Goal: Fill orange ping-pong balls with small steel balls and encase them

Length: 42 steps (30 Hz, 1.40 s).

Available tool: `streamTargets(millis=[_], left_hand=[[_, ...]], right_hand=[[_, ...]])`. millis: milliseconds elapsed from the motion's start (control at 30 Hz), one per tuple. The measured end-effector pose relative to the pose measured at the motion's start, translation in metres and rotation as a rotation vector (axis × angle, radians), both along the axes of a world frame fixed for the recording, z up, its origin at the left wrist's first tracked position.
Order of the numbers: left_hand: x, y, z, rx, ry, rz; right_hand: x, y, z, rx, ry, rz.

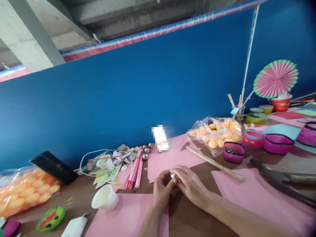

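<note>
My left hand [162, 186] and my right hand [191, 184] meet over the brown table, fingers closed around a small shiny silver ball [173, 176]. Fingers cover most of the ball. Several similar silver balls [145, 155] lie beyond my hands, beside a stack of pink paper strips [134, 171]. Under my left wrist is a pink paper sheet [128, 214], with a white paper cup [105, 198] at its upper left. Past my hands, a hammer with a wooden handle [214, 163] lies across another pink sheet [158, 164].
Bags of orange balls stand at left [27, 194] and back right [219, 133]. A larger hammer-like tool [278, 179] lies right. Purple pouches [277, 144], a small purple tray of metal bits [233, 152] and a paper fan [276, 79] are there too. A blue partition [148, 82] borders the table.
</note>
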<state>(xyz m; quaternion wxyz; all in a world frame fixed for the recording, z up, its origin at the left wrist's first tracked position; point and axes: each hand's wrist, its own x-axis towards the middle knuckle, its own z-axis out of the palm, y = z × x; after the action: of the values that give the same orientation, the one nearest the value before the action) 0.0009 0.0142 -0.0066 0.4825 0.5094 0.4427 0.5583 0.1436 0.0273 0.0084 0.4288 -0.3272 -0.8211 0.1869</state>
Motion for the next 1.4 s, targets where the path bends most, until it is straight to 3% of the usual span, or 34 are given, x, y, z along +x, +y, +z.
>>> streamTargets(millis=[200, 400, 800, 1200, 1400], left_hand=[[0.0, 0.0, -0.002, -0.028, -0.086, 0.029], [-0.001, 0.001, -0.002, -0.007, 0.011, -0.026], [0.0, 0.001, -0.004, -0.015, -0.055, 0.012], [0.001, -0.004, 0.002, -0.029, 0.0, -0.091], [0.003, -0.003, 0.003, 0.02, 0.011, -0.034]], right_hand=[[0.0, 0.001, 0.005, 0.002, -0.029, -0.028], [0.001, 0.0, 0.001, -0.007, -0.009, -0.016], [-0.001, 0.002, -0.003, -0.007, 0.04, -0.034], [-0.001, 0.001, 0.005, -0.017, 0.015, -0.025], [0.001, 0.002, -0.002, 0.033, 0.002, -0.025]])
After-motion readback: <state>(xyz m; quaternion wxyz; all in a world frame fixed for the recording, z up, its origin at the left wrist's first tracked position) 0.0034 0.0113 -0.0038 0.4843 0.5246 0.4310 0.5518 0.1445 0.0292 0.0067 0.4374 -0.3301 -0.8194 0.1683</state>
